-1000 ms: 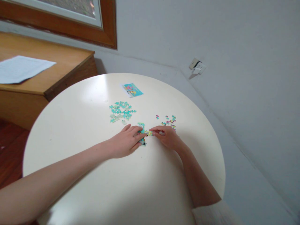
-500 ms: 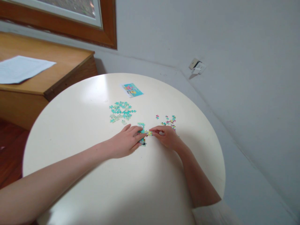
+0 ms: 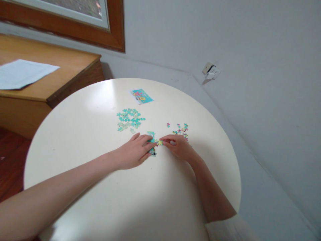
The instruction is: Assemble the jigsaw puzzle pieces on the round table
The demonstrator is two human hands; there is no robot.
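On the round white table (image 3: 112,201) lies a partly joined jigsaw (image 3: 151,134), a narrow upright strip in teal and other colours. My left hand (image 3: 135,150) rests over it with fingers spread, covering its middle. A short yellow run of puzzle pieces (image 3: 159,143) sticks out to the right of the strip. At its right end, my right hand (image 3: 179,146) pinches a puzzle piece between thumb and fingers; the piece is mostly hidden. Just beyond that hand are loose pink and yellow pieces (image 3: 185,128).
A heap of loose teal pieces (image 3: 129,117) lies left of the jigsaw. Farther back is a small picture card (image 3: 141,96). A wooden cabinet (image 3: 75,70) with a paper sheet (image 3: 27,73) stands at the left, and a wall socket (image 3: 210,72) is at the right.
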